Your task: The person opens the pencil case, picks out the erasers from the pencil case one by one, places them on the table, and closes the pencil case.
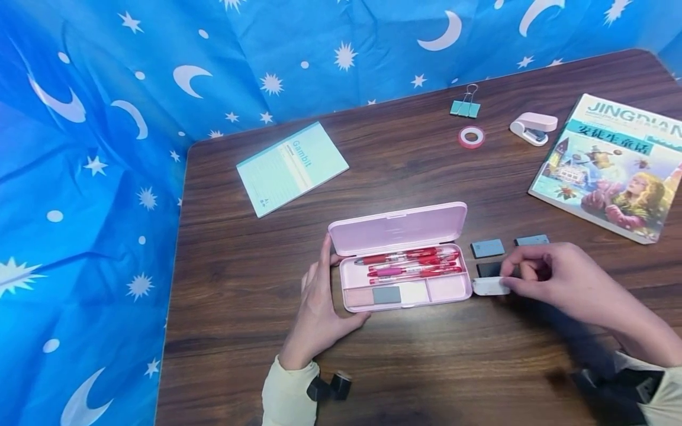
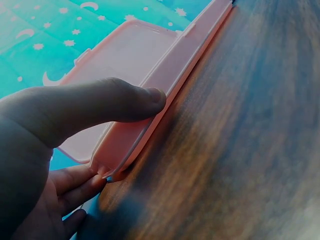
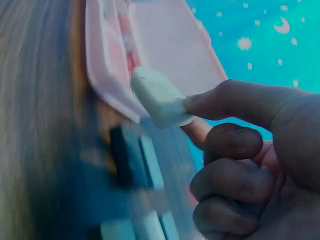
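Note:
An open pink pencil case (image 1: 348, 275) stands on the table with its lid raised at the back. Several red pens (image 1: 405, 258) lie in its rear section; pink, grey (image 1: 386, 294) and white blocks sit side by side in the front one. My left hand (image 1: 318, 310) grips the case's left end, thumb (image 2: 142, 100) on the front wall and fingers around the end. Between thumb and forefinger, my right hand (image 1: 554, 275) pinches a white eraser (image 3: 157, 97) just off the case's right end. In the right wrist view the eraser is above the table, its other fingers curled in.
Blue-grey blocks (image 1: 487, 248) and a black-sided one (image 1: 488, 270) lie right of the case. Farther back are a notebook (image 1: 293, 168), a binder clip (image 1: 465, 109), a tape roll (image 1: 471, 137), a stapler (image 1: 534, 128) and a book (image 1: 613, 171). A blue curtain (image 1: 298, 53) borders the table.

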A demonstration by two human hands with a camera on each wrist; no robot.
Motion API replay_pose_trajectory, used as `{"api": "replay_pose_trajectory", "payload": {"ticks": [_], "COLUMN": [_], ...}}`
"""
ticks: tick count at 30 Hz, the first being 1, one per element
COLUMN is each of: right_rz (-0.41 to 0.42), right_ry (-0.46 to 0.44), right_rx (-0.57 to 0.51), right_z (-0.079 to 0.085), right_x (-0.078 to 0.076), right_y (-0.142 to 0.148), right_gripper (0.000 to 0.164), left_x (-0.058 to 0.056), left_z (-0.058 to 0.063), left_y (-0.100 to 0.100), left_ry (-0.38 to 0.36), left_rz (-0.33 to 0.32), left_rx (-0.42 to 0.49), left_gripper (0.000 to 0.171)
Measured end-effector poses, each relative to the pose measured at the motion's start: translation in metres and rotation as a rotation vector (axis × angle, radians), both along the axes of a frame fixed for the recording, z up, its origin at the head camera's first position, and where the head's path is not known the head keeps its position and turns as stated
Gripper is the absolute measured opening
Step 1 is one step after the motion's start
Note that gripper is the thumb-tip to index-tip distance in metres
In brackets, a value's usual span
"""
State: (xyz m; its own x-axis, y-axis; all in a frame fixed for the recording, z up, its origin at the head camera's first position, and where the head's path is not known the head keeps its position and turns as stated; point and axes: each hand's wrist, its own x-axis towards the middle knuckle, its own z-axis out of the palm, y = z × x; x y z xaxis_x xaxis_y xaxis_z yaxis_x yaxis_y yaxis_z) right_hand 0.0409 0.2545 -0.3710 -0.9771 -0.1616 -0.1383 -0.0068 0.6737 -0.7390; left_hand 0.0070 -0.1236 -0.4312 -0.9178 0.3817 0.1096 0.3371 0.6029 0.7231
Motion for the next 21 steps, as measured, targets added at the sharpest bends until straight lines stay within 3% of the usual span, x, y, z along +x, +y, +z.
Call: {"api": "replay_pose_trajectory", "payload": {"ticks": [8,21], "right_rz": [-0.006,-0.01], "right_ry": [-0.061,-0.032], "right_rx": [0.115,0.197], "right_z": [-0.012,-0.02], "right_x": [0.004,0.006], "right_y": [0.016,0.018], "right_gripper": [0.011,0.011], "left_x": [-0.002,0.0], "left_z": [0.0,-0.001], "left_y": [-0.002,0.0], "left_ry": [0.005,-0.006], "left_rz": [-0.003,-0.002], "left_rx": [-0.004,0.012], "left_gripper": [0.142,0.142]}}
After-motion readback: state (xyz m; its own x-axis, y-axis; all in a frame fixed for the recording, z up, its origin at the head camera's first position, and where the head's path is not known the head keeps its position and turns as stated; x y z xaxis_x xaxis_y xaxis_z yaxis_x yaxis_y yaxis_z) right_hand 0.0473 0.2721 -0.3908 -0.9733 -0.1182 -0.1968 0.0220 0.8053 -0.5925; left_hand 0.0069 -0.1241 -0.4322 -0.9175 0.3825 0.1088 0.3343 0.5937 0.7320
